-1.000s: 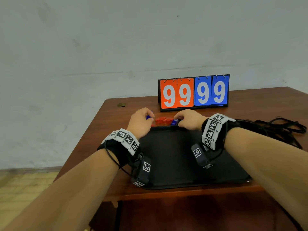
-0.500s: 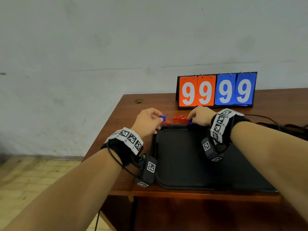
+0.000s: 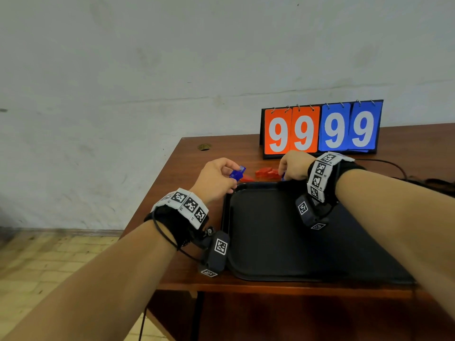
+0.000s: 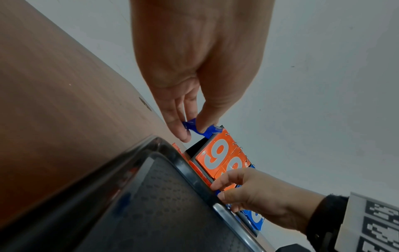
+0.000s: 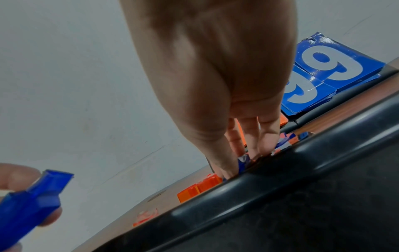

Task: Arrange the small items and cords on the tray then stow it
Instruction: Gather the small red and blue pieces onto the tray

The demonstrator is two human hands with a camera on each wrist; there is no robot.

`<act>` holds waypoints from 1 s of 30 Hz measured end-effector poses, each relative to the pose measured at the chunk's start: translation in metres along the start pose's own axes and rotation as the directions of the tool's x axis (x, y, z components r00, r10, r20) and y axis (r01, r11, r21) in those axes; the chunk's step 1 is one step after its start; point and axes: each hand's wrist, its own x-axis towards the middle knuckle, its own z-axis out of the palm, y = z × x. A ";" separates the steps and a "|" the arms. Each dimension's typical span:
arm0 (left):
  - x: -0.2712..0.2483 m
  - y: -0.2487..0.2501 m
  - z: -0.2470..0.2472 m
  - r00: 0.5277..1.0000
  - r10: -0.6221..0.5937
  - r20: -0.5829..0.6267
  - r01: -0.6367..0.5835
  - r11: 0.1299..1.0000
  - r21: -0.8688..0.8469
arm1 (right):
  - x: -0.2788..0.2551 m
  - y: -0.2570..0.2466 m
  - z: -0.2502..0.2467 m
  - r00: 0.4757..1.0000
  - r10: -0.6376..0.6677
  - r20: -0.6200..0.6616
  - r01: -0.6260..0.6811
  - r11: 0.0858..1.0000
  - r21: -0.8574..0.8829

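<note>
A black tray (image 3: pixel 270 242) lies on the wooden table, empty inside. Just past its far rim lie small red clips (image 3: pixel 267 173) and blue ones. My left hand (image 3: pixel 216 178) pinches a translucent blue clip (image 3: pixel 237 173) between thumb and fingers, lifted above the table at the tray's far left corner; the same blue clip (image 4: pixel 201 128) shows in the left wrist view and again (image 5: pixel 32 199) in the right wrist view. My right hand (image 3: pixel 291 168) reaches down behind the tray's far rim, fingertips on another blue clip (image 5: pixel 242 162) beside orange-red clips (image 5: pixel 199 187).
A flip scoreboard (image 3: pixel 320 130) reading 99 99 stands behind the clips. Black cords (image 3: pixel 423 179) lie on the table at the right. The table's left edge (image 3: pixel 157 190) drops to a tiled floor. A wall runs close behind.
My left hand has lifted the blue clip off the table and drawn it left, away from the red clips. The right hand stays at the tray's far rim. The view has shifted left.
</note>
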 end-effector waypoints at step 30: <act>-0.051 0.057 0.009 0.977 -0.210 0.030 0.212 0.957 -0.196 | -0.097 -0.003 -0.036 0.986 -0.062 -0.156 0.141 0.813 0.565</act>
